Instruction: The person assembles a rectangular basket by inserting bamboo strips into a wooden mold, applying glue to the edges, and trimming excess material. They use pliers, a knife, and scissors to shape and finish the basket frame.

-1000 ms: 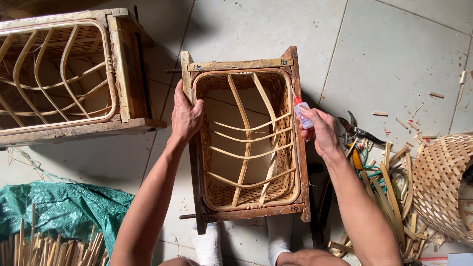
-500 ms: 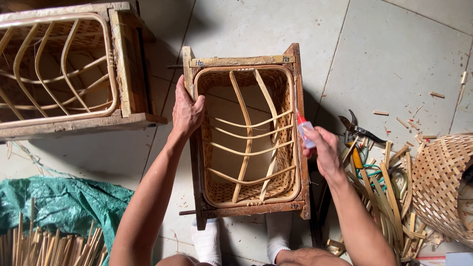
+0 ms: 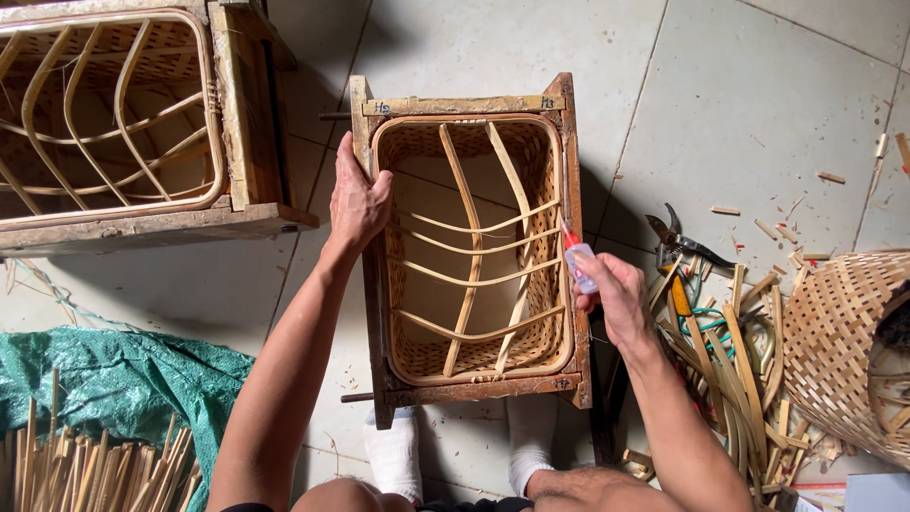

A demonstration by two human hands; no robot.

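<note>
Rectangular woven bamboo basket (image 3: 474,251) w/ pale curved ribs sits inside a brown wooden box-shaped mould frame (image 3: 471,387), on the tiled floor (image 3: 758,104) at centre of view. Right hand (image 3: 614,296) has its grip closed round a small clear glue bottle w/ red nozzle (image 3: 578,262); nozzle tip rests at the basket's right rim. Left hand (image 3: 357,201) clasps the frame's left edge, fingers curled over the rim. White-socked feet (image 3: 398,453) just below the frame. Upper left: a second wooden frame w/ ribbed basket (image 3: 114,123). Right of the hand: metal shears (image 3: 678,245), pile of bamboo strips (image 3: 730,370), round woven basket (image 3: 848,351). Lower left: green mesh sheet (image 3: 104,374) and bundle of bamboo sticks (image 3: 85,469).
</note>
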